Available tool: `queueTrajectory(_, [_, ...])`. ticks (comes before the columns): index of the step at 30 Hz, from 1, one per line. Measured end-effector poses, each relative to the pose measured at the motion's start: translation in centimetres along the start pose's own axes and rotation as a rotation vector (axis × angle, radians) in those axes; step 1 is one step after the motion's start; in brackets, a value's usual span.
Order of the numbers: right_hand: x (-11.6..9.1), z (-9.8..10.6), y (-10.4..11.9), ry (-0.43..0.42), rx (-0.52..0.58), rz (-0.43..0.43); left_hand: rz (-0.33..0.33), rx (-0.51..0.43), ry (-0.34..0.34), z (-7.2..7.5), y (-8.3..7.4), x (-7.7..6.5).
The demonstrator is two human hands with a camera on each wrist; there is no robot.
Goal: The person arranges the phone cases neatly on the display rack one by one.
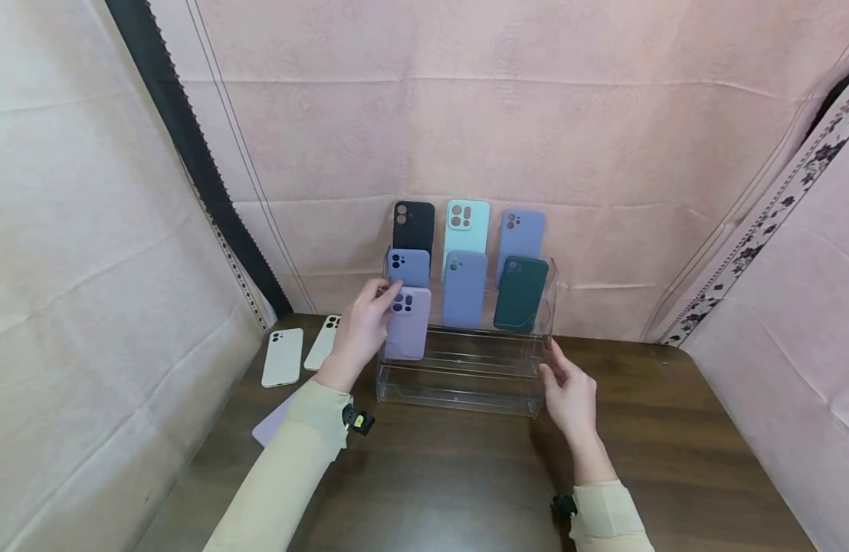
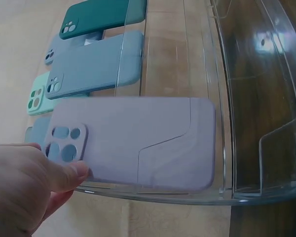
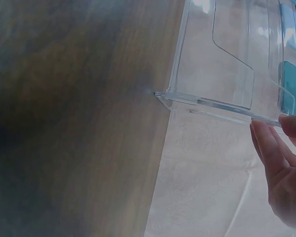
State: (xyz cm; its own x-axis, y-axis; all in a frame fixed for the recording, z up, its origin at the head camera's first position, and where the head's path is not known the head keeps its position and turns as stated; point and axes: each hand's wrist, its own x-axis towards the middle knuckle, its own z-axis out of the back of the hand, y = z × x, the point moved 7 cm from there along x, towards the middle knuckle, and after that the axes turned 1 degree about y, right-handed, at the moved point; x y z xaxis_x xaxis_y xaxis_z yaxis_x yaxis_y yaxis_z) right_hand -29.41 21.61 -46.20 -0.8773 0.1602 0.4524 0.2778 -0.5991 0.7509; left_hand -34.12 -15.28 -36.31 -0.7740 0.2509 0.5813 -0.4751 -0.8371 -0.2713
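Note:
My left hand (image 1: pixel 358 331) pinches a lavender phone case (image 1: pixel 412 334) by its upper left edge, beside the camera cutouts. The case stands upright at the left end of a clear tiered display stand (image 1: pixel 459 399), its lower part behind a transparent lip in the left wrist view. With thumb and fingers, my right hand (image 1: pixel 572 395) grips the stand's right side panel. Behind the lavender case, a blue case (image 1: pixel 409 265), another blue case (image 1: pixel 464 295) and a dark green case (image 1: pixel 521 295) share a tier. A black case (image 1: pixel 414 224), mint case (image 1: pixel 467 230) and periwinkle case (image 1: pixel 523 234) stand at the back.
On the wooden table (image 1: pixel 424 483), two white phone cases (image 1: pixel 283 358) lie left of the stand. A lavender item (image 1: pixel 269 427) lies partly under my left forearm. Pale cloth (image 1: pixel 535 123) hangs behind and on both sides.

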Motion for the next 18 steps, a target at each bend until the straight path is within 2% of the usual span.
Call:
queueTrajectory(14, [0.1, 0.0, 0.0, -0.008, -0.003, 0.01, 0.033, -0.051, -0.08, 0.7, 1.4, -0.7])
queueTrajectory(18, [0.1, 0.0, 0.0, -0.015, -0.005, 0.019, 0.035, -0.122, -0.108, 1.2, 2.0, -1.4])
